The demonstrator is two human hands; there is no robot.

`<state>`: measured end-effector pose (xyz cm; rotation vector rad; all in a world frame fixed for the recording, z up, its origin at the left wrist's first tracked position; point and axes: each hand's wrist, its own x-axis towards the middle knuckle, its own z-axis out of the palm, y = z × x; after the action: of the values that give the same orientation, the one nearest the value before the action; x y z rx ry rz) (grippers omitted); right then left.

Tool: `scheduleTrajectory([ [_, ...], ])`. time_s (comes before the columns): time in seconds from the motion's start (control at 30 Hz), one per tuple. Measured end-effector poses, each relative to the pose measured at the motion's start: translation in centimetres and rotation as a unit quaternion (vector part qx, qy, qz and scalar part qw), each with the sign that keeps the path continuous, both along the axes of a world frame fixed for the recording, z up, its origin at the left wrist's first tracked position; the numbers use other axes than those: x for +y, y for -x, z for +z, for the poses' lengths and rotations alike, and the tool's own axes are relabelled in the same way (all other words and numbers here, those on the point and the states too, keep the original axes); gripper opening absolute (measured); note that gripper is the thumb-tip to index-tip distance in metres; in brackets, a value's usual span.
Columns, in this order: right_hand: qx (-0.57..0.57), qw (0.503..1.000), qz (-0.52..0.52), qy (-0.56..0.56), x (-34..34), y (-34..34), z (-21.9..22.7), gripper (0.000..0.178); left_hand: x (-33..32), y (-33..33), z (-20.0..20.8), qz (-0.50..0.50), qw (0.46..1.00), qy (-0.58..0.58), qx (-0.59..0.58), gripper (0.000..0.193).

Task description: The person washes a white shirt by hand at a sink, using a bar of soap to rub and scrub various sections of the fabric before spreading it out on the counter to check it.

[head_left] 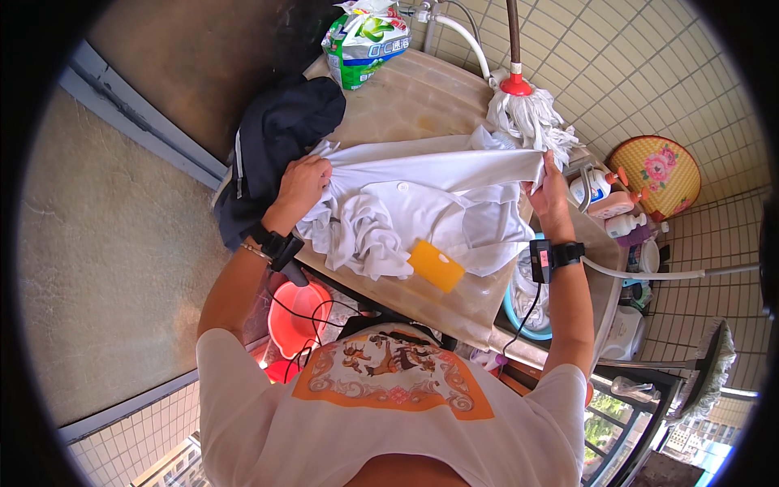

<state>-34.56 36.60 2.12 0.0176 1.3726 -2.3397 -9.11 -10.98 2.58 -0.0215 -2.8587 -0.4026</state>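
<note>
Two grips, well apart, on one white garment (406,223), with a band of cloth drawn straight between.

Left hand (305,185): fingers curled in together, closed on bunched cloth at the left end, just beside a dark garment (284,122) draped over the counter's edge. Right hand (548,191): thumb and fingers pinching a fold at the upper right corner; exact fingertip contact impossible to tell.

Location of white garment: across the middle of a brown counter (389,118), crumpled in a heap at lower left, flatter at right, one button visible. Against its near edge, a yellow block (437,266), slightly askew.

Beyond: green-and-white bag (365,45); mop (526,109) with white strands, near the right hand. Under the right forearm, partly hidden: blue basin (523,327) with white cloth inside. Lower left, below counter level: red basin (294,325).
</note>
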Motion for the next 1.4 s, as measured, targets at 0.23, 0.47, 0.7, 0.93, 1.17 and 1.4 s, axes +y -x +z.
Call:
scheduleTrajectory([
  [0.23, -0.019, 0.998, 0.023, 0.05, 2.2, -1.8, 1.9, 0.031, -4.4, -1.4, 2.1, 0.033, 0.96, -0.254, 0.114, 0.015],
  [0.47, 0.029, 0.938, 0.103, -0.331, 6.1, -5.4, -4.9, 0.036, -6.5, -3.6, 2.0, -0.001, 0.925, -0.36, -0.118, 0.012],
  [0.7, 0.176, 0.792, -0.035, -0.584, 9.5, -4.5, -11.3, 0.035, 3.1, -2.5, 4.9, -0.139, 0.988, -0.019, 0.065, 0.02],
  [0.93, 0.194, 0.925, 0.106, -0.309, -6.2, -12.1, -1.6, 0.018, 8.0, -3.0, 0.2, -0.262, 0.965, 0.002, -0.03, 0.02],
  [1.17, 0.27, 0.873, 0.228, -0.336, -11.3, -13.1, -4.2, 0.038, 11.8, -0.8, -0.9, -0.274, 0.957, 0.056, 0.072, 0.011],
  [1.4, 0.089, 0.961, 0.187, -0.184, -8.7, -11.2, -5.5, 0.041, 13.0, -0.4, -3.6, -0.212, 0.975, 0.067, 0.028, 0.012],
])
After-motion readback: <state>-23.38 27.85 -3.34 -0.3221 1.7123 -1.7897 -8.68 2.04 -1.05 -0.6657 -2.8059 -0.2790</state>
